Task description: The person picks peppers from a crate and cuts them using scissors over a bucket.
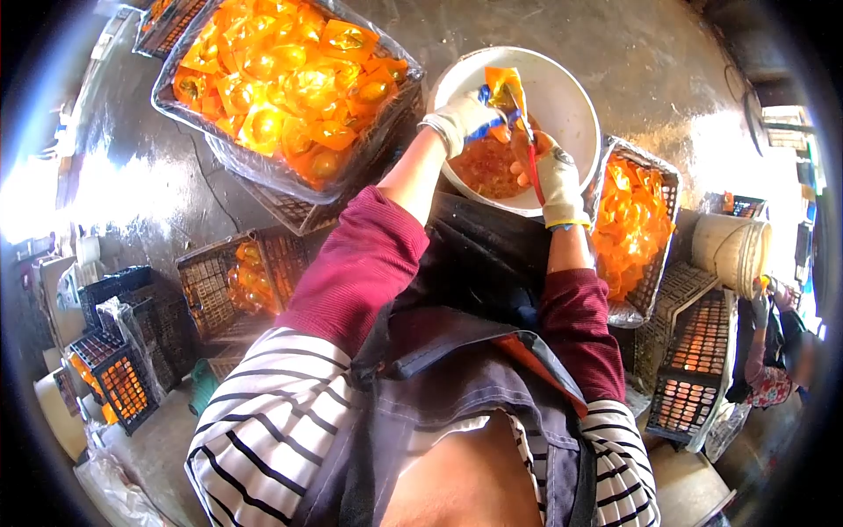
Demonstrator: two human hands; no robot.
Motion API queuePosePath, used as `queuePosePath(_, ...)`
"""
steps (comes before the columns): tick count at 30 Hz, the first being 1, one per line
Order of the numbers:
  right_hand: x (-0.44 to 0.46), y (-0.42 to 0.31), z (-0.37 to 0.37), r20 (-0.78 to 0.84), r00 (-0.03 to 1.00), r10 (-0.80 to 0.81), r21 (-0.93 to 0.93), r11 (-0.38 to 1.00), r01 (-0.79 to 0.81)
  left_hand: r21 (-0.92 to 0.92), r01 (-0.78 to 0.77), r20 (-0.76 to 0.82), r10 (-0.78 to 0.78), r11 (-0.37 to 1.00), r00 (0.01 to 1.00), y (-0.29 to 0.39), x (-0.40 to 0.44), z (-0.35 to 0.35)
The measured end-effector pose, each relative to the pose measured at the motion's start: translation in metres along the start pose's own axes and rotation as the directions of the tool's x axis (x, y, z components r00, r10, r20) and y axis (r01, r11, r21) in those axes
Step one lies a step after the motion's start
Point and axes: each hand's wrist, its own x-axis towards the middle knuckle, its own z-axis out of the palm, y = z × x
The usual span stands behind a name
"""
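Note:
Over a white bucket (580, 114) with orange-brown scraps (488, 167) inside, both my gloved hands are close together. My left hand (465, 119), in a white glove with blue fingertips, is closed on an orange plastic piece (504, 86) that points upward. My right hand (555, 174), in a cut-off glove with bare fingertips, is wrapped round a cutting tool with red handles (534, 167). The tool's blades reach up beside the orange piece; whether they touch it is hard to tell.
A plastic-lined crate (167, 110) heaped with shiny orange pieces (281, 79) stands upper left. Another crate (660, 255) of orange pieces is right of the bucket. Black crates (694, 404), a pale bucket (720, 246) and another person (773, 351) are far right.

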Motion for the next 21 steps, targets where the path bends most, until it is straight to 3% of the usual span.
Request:
queuePosePath(2, -0.001, -0.004, -0.001, -0.045, 0.999, 0.008, -0.051, 0.999, -0.01, 0.481, 0.114, 0.001, -0.131, 0.869, 0.991, 0.034, -0.018, -0.003)
queuePosePath(3, -0.003, -0.004, -0.001, -0.05, 0.999, 0.002, -0.027, 1.0, -0.003, 0.497, 0.164, -0.016, -0.18, 0.852, 0.984, 0.053, -0.028, -0.008)
queuePosePath(4, -0.006, -0.013, 0.0, -0.055, 0.998, 0.034, 0.096, 0.995, -0.028, 0.529, 0.059, -0.096, -0.009, 0.846, 0.995, 0.054, -0.035, -0.009)
queuePosePath(5, -0.004, -0.005, -0.002, -0.039, 0.999, 0.021, 0.303, 0.953, -0.009, 0.236, 0.042, -0.082, -0.023, 0.971, 0.996, 0.055, -0.043, -0.017)
queuePosePath(6, 0.001, 0.006, -0.006, -0.019, 1.0, 0.012, 0.499, 0.866, -0.001, -0.079, 0.022, -0.069, -0.028, 0.997, 0.997, 0.063, -0.055, -0.027)
queuePosePath(7, 0.001, 0.004, -0.006, -0.061, 0.998, 0.02, 0.563, 0.827, 0.018, 0.086, -0.008, -0.197, 0.024, 0.996, 0.98, 0.063, -0.058, -0.041)
queuePosePath(8, 0.001, 0.003, -0.01, -0.028, 1.0, 0.002, 0.608, 0.794, 0.015, 0.374, -0.092, -0.38, 0.243, 0.923, 0.893, 0.061, -0.068, -0.059)
queuePosePath(9, 0.0, 0.001, -0.009, -0.133, 0.991, -0.003, 0.586, 0.806, 0.081, 0.4, 0.067, -0.529, 0.17, 0.914, 0.832, 0.072, -0.088, -0.079)
queuePosePath(10, 0.006, 0.016, -0.013, -0.203, 0.979, -0.027, 0.672, 0.723, 0.16, 0.392, 0.223, -0.663, 0.106, 0.892, 0.741, 0.08, -0.11, -0.098)
queuePosePath(11, 0.012, 0.03, -0.018, -0.273, 0.961, -0.052, 0.739, 0.628, 0.244, 0.464, 0.306, -0.763, 0.199, 0.832, 0.615, 0.055, -0.12, -0.125)
queuePosePath(12, 0.01, 0.028, -0.035, -0.171, 0.982, -0.085, 0.716, 0.674, 0.183, 0.514, 0.394, -0.821, 0.303, 0.762, 0.484, 0.026, -0.128, -0.154)
queuePosePath(14, 0.002, 0.013, -0.045, -0.265, 0.963, 0.038, 0.72, 0.672, 0.172, 0.561, 0.664, -0.823, 0.421, 0.494, 0.382, 0.012, -0.16, -0.197)
queuePosePath(16, 0.006, 0.018, -0.06, -0.402, 0.912, 0.082, 0.84, 0.429, 0.332, 0.575, 0.729, -0.804, 0.423, 0.372, 0.418, -0.016, -0.177, -0.223)
queuePosePath(17, 0.016, 0.049, -0.073, -0.411, 0.909, -0.064, 0.8, 0.452, 0.394, 0.549, 0.774, -0.831, 0.106, 0.317, 0.546, 0.0, -0.183, -0.22)
queuePosePath(18, 0.02, 0.061, -0.077, -0.392, 0.919, -0.038, 0.844, 0.383, 0.376, 0.694, 0.716, -0.707, 0.254, 0.073, 0.659, -0.01, -0.186, -0.214)
queuePosePath(19, 0.022, 0.069, -0.082, -0.375, 0.927, -0.015, 0.879, 0.313, 0.361, 0.7, 0.711, -0.703, 0.228, 0.057, 0.674, -0.019, -0.179, -0.211)
queuePosePath(21, 0.031, 0.086, -0.092, -0.203, 0.925, -0.321, 0.963, 0.104, 0.247, 0.743, 0.669, -0.668, 0.104, 0.028, 0.737, -0.036, -0.166, -0.21)
